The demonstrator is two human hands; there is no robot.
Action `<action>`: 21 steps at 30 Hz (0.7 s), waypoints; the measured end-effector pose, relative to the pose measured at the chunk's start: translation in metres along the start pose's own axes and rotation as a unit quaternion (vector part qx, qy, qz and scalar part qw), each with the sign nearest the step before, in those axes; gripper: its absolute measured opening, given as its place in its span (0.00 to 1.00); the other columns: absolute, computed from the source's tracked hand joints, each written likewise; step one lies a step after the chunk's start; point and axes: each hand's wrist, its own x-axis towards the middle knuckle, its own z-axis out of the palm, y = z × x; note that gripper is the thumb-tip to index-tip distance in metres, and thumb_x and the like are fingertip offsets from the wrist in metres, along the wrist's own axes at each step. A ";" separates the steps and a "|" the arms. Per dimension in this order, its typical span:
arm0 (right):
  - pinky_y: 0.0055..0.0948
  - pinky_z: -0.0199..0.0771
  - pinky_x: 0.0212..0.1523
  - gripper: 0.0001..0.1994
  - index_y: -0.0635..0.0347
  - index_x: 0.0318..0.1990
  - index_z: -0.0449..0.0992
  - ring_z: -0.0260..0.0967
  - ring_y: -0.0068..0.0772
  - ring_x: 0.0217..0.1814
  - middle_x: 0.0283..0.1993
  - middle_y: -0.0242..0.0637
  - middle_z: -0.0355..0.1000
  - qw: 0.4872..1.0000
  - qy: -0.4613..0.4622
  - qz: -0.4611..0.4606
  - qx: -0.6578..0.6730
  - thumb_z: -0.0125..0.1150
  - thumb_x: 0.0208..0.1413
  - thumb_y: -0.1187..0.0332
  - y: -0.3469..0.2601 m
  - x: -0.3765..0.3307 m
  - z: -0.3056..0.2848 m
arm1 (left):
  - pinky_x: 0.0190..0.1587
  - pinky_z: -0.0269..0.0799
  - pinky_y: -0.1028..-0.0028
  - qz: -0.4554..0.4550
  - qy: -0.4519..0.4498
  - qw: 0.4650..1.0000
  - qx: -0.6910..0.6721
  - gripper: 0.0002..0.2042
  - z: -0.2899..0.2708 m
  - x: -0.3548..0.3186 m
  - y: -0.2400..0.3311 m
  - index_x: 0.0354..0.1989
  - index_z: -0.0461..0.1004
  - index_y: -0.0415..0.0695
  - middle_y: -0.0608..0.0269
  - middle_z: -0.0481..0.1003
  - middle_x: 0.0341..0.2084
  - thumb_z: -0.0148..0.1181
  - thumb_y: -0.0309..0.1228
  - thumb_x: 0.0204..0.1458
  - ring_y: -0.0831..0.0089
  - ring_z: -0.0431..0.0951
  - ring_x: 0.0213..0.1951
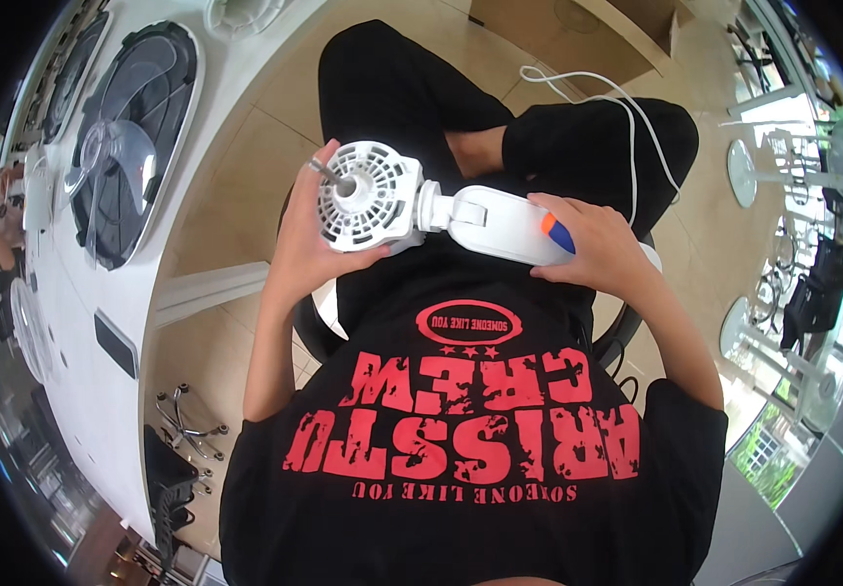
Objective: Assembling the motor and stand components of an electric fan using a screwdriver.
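Note:
A white electric fan body (495, 220), without blades or grille, lies across my lap between both hands. My left hand (299, 249) is wrapped round its round, slotted motor housing (368, 220), the thumb along the lower edge. A metal shaft (327, 176) sticks out from the housing's middle, up and to the left. At the other end, my right hand (599, 249) grips the smooth white rounded part beside an orange and blue patch (558, 232). A short jointed neck (431, 207) links the two parts. The palm sides of both hands are hidden.
On the white table (89, 303) at left, a clear fan blade (114, 161) rests on a large dark round part (172, 73). A phone (116, 344) lies near the edge. A white cord (632, 117) loops over my knee; a cardboard box (578, 29) stands ahead. White fans (742, 174) stand right.

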 end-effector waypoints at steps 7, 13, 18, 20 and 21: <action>0.41 0.73 0.57 0.42 0.58 0.65 0.73 0.76 0.52 0.55 0.54 0.47 0.79 1.000 -0.025 0.013 0.013 0.80 0.39 0.53 -0.006 0.005 -0.016 | 0.71 0.60 0.61 -0.022 -0.013 1.000 -0.018 0.60 -0.006 0.005 -0.005 0.74 0.53 0.34 0.45 0.62 0.70 0.83 0.43 0.31 0.54 0.66 0.70; 0.37 0.72 0.59 0.41 0.62 0.64 0.73 0.76 0.53 0.53 0.54 0.47 0.78 0.999 -0.007 -0.005 0.032 0.81 0.41 0.56 -0.002 0.011 -0.016 | 0.71 0.61 0.61 0.002 -0.011 1.000 0.015 0.62 -0.004 0.013 -0.004 0.75 0.53 0.33 0.42 0.64 0.69 0.85 0.44 0.30 0.53 0.68 0.69; 0.38 0.74 0.58 0.39 0.61 0.63 0.75 0.75 0.50 0.56 0.57 0.46 0.77 0.997 -0.041 0.025 0.053 0.81 0.42 0.55 -0.004 0.017 -0.024 | 0.69 0.63 0.61 -0.011 -0.003 1.000 0.006 0.61 -0.006 0.023 -0.010 0.75 0.53 0.33 0.41 0.67 0.65 0.85 0.43 0.31 0.53 0.70 0.67; 0.37 0.73 0.59 0.38 0.62 0.61 0.77 0.76 0.49 0.55 0.54 0.46 0.79 0.998 -0.015 -0.014 0.057 0.81 0.42 0.54 0.003 0.019 -0.024 | 0.69 0.64 0.61 -0.024 -0.021 0.999 -0.034 0.61 -0.009 0.030 -0.003 0.75 0.54 0.35 0.41 0.68 0.65 0.85 0.42 0.30 0.53 0.71 0.66; 0.37 0.73 0.59 0.38 0.62 0.61 0.77 0.76 0.49 0.55 0.54 0.46 0.79 0.998 -0.019 -0.016 0.054 0.81 0.42 0.54 0.004 0.021 -0.026 | 0.68 0.65 0.61 -0.036 -0.029 0.998 -0.050 0.61 -0.010 0.032 -0.001 0.76 0.54 0.38 0.41 0.68 0.65 0.85 0.41 0.30 0.53 0.71 0.66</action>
